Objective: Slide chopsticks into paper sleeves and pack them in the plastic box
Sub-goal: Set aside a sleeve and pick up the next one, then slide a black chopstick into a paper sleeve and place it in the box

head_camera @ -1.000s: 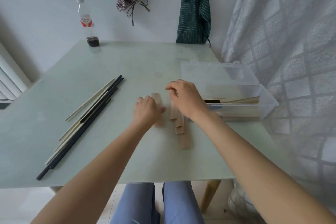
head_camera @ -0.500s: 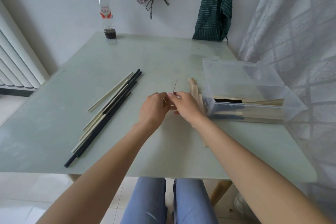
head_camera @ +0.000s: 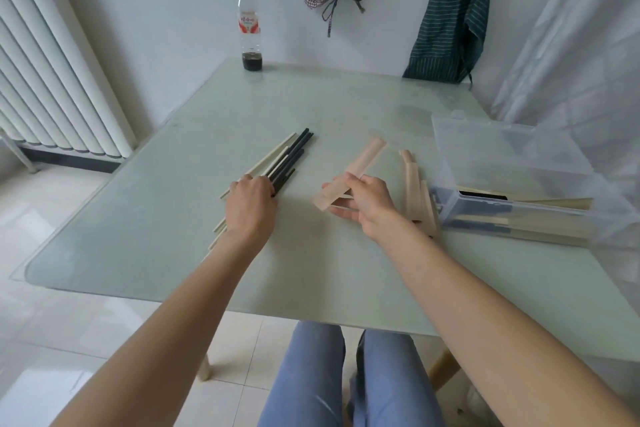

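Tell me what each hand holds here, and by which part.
Right hand pinches a paper sleeve near its lower end. Left hand rests on the loose chopsticks; a grip cannot be told.

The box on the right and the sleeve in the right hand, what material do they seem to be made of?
The box looks like clear, glossy plastic: the packed chopsticks show through its wall. The sleeve held by the right hand looks like matte tan paper, flat and thin, though thin card cannot be ruled out.

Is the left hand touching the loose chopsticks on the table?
Touching. The head view shows the left hand lying on the chopsticks, its fingers curled over the black ones with no gap.
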The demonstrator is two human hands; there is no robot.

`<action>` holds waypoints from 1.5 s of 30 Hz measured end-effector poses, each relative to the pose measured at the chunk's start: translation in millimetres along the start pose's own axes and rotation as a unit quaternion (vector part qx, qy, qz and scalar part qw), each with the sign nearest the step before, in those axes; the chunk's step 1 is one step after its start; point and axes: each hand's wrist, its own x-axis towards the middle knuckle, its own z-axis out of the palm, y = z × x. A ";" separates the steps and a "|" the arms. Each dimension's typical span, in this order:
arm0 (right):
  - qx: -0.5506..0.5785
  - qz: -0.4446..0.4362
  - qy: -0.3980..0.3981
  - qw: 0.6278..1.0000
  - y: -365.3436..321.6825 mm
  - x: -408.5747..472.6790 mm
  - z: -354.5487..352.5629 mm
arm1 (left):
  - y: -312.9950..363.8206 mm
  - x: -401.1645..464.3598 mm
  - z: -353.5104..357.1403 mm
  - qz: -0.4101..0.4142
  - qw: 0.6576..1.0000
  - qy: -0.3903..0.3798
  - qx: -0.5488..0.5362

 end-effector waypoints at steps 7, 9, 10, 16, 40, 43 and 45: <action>0.036 -0.011 0.013 0.999 -0.6 -1.5 7.6 | 4.5 -3.1 5.3 0.003 0.995 0.003 0.099; 0.051 -0.012 0.014 0.998 -2.0 -0.9 6.7 | 5.7 -1.3 4.4 0.010 0.993 -0.002 0.120; 0.059 -0.013 0.015 0.998 -2.5 -0.7 5.7 | 7.0 -0.8 3.6 0.014 0.991 -0.006 0.136; 0.095 -0.014 0.021 0.995 -2.4 -0.5 -2.0 | 20.4 -3.8 -0.7 0.078 0.967 0.005 0.243; 0.184 -0.113 0.136 0.967 -32.3 0.0 -37.2 | 64.4 -26.2 -15.9 0.176 0.976 0.127 -0.010; 0.196 -0.105 0.132 0.966 -33.8 -1.9 -36.3 | 65.5 -25.8 -15.8 0.169 0.977 0.127 -0.013; 0.208 -0.096 0.130 0.965 -33.5 -1.6 -37.3 | 66.9 -26.1 -15.1 0.167 0.978 0.124 -0.024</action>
